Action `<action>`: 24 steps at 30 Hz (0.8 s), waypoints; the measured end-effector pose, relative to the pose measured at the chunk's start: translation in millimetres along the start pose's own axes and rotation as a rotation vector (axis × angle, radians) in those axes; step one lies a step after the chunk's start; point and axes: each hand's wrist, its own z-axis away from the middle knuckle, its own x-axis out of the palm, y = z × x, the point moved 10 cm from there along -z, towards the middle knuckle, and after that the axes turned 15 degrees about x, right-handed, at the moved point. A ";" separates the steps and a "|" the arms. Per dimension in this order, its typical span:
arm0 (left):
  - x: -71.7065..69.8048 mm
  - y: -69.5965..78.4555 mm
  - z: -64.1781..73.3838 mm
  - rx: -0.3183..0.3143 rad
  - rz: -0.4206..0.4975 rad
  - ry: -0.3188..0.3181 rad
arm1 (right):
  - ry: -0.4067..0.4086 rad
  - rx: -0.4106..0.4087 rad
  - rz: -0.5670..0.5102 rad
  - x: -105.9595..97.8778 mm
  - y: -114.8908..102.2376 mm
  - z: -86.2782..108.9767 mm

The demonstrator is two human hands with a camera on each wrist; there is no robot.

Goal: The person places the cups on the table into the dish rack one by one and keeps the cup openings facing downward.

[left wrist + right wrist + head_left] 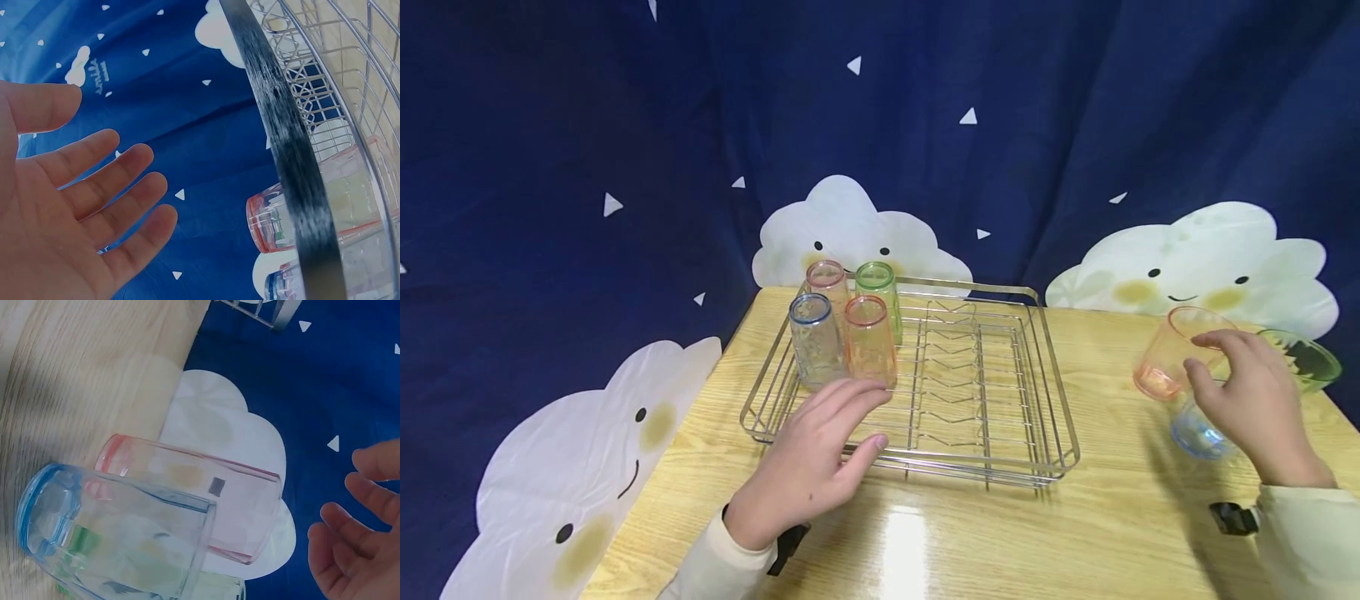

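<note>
Head view: left hand [812, 458], fingers released, sits at seven o'clock of the silver wire rack [970, 461]; right hand [1255, 400], fingers empty, has clear red-tinted tumbler [1176, 354] at ten o'clock, upright on wooden desk [1105, 500]

No word, brand or number can be read with certainty. In the left wrist view, the dark blue cloth backdrop [219, 156] carries a short group of thin, pale, lettering-like marks [98, 76]. This group is turned sideways and stands just beside a small, white, elongated printed shape [79, 65]. The marks are too small and too blurred, so I cannot tell the letters.
</note>
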 end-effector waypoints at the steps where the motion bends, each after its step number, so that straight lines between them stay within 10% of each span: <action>1: 0.7 0.4 -0.3 0.002 0.001 -0.001 | -0.007 0.000 0.009 2.0 1.9 -1.1; 24: 17.0 0.4 -0.3 -0.004 0.030 -0.045 | -0.243 -0.019 0.169 49.6 26.0 -32.6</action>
